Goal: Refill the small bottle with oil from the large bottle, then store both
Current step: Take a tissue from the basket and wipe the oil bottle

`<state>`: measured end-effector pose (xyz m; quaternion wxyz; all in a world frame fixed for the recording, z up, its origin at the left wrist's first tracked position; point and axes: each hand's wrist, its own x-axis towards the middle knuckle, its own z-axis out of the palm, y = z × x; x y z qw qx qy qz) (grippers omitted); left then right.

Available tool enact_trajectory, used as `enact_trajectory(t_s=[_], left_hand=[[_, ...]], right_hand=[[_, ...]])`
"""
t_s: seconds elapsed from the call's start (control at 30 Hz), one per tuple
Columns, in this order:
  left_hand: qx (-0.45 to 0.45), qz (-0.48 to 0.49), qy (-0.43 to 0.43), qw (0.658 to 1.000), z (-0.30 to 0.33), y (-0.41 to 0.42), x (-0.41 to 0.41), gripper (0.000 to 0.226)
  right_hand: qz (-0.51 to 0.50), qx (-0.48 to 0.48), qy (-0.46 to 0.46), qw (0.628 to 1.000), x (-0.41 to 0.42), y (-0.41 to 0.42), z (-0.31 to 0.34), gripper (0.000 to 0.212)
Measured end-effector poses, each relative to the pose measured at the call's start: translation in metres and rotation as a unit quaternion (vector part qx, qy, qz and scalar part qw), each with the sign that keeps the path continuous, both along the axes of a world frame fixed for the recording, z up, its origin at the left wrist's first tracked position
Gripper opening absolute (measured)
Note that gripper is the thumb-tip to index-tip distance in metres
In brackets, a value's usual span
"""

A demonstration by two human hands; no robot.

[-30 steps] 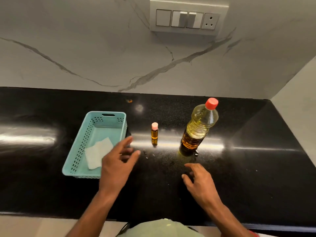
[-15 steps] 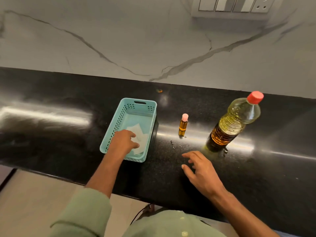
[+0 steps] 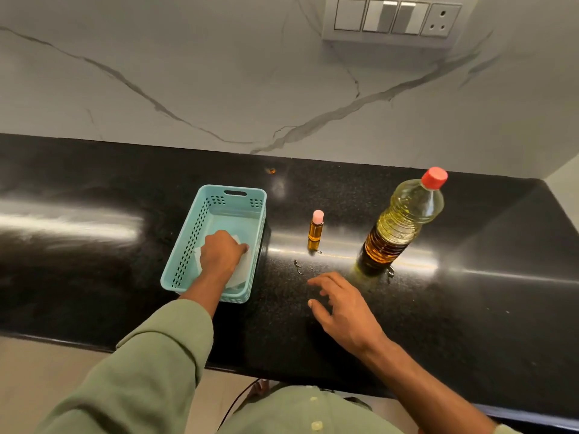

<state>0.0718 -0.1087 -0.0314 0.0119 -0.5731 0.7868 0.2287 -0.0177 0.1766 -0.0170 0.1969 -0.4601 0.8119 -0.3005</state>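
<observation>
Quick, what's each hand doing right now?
Left hand: inside the teal basket, fingers curled on the white tissue.
Right hand: open, holding nothing, over the black counter.

Illumination is moderate and even. Broad streaks of glare cross the polished black counter (image 3: pixel 470 308) left of the basket (image 3: pixel 185 245) and beneath the large bottle (image 3: pixel 404 220). The wall (image 3: pixel 188 73) is softly lit. Focus is acceptable centrally; the sleeve (image 3: pixel 141 377) is soft. Wide-angle distortion bends the counter edges.
</observation>
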Motion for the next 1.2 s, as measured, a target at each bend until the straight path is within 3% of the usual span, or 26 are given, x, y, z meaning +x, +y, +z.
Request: enact_trajectory(t_s=[0.13,0.57,0.87,1.03,1.2], left_hand=[[0.013,0.008,0.044,0.999,0.000,-0.003,0.005,0.018],[-0.100,-0.013,0.201,0.974,0.067,-0.003,0.060,0.042],[-0.105,0.032,0.303,0.947,0.095,-0.006,0.075,0.036],[0.003,0.086,0.397,0.914,0.099,0.002,0.072,0.037],[0.120,0.121,0.471,0.865,0.109,0.024,0.068,0.033]], right_hand=[[-0.008,0.004,-0.002,1.000,0.003,0.002,0.003,0.041],[0.003,-0.040,-0.009,0.999,0.017,-0.011,0.015,0.037],[0.032,-0.118,0.011,0.992,0.028,-0.046,0.043,0.031],[-0.007,-0.153,-0.104,0.983,0.040,-0.083,0.066,0.030],[-0.039,-0.080,-0.324,0.942,0.054,-0.134,0.095,0.069]])
